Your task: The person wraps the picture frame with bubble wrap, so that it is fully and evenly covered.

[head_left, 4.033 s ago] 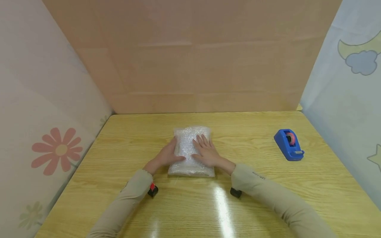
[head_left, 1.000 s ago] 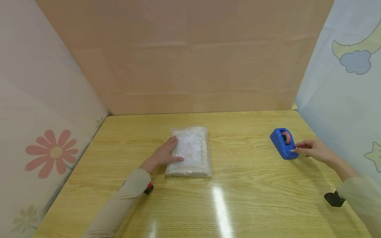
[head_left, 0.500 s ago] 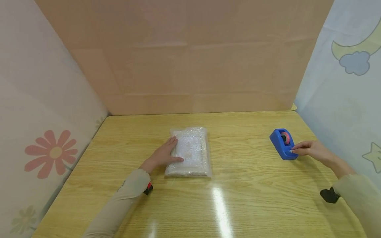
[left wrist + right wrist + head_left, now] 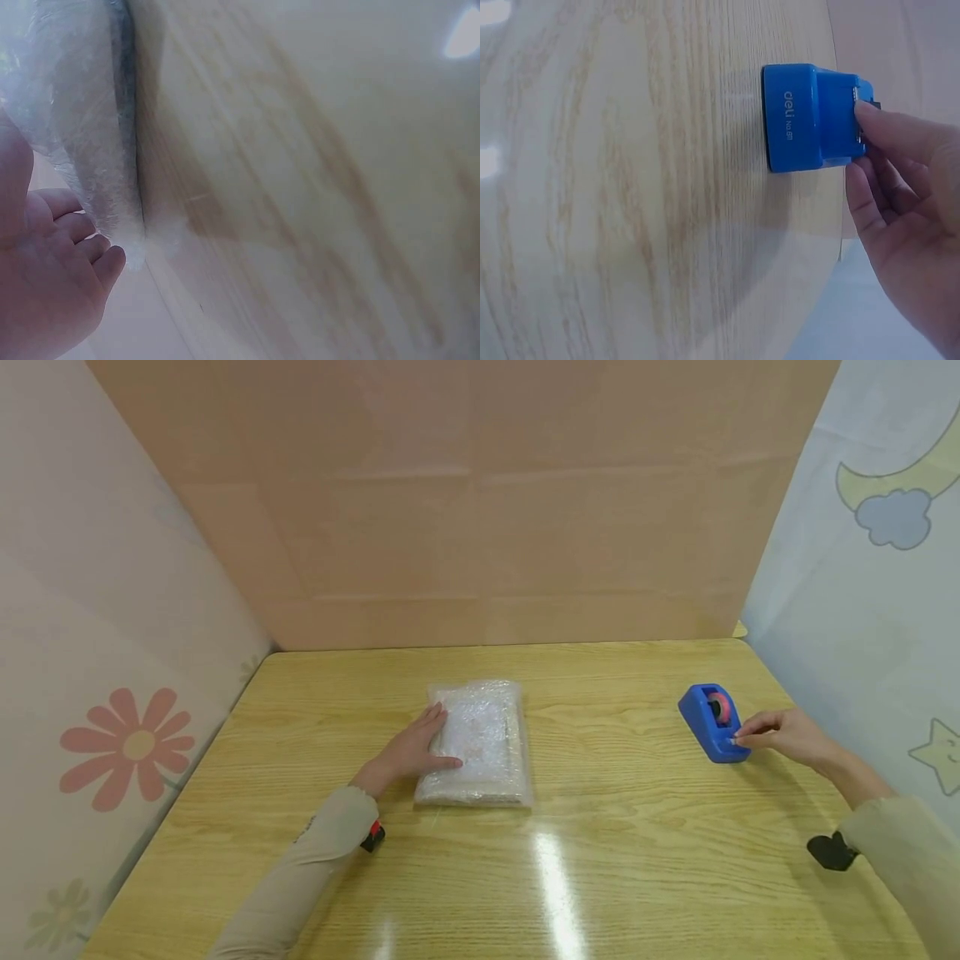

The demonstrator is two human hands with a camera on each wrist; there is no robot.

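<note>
A flat package in bubble wrap (image 4: pixel 480 739) lies on the table, a pale rectangular thing showing through the film. My left hand (image 4: pixel 408 750) rests on its left side, thumb on top and fingers along the edge. In the left wrist view, the relaxed fingers (image 4: pixel 94 244) lie beside the wrapped edge (image 4: pixel 90 127). To the right stands a blue tape dispenser (image 4: pixel 708 722) with a roll of tape (image 4: pixel 720 707). My right hand (image 4: pixel 795 742) pinches the tape's end at the serrated cutter (image 4: pixel 857 112); the thin tape barely shows between thumb and fingers.
The wood-grain table (image 4: pixel 600 860) carries a bright reflection near its front. A brown paper-like panel (image 4: pixel 480 527) rises behind it. Printed cloth walls stand on the left (image 4: pixel 112 568) and right (image 4: pixel 847 635).
My right hand has left the package, moved right to the tape dispenser and closed its thumb and fingers at the cutter. My left hand has stayed on the package.
</note>
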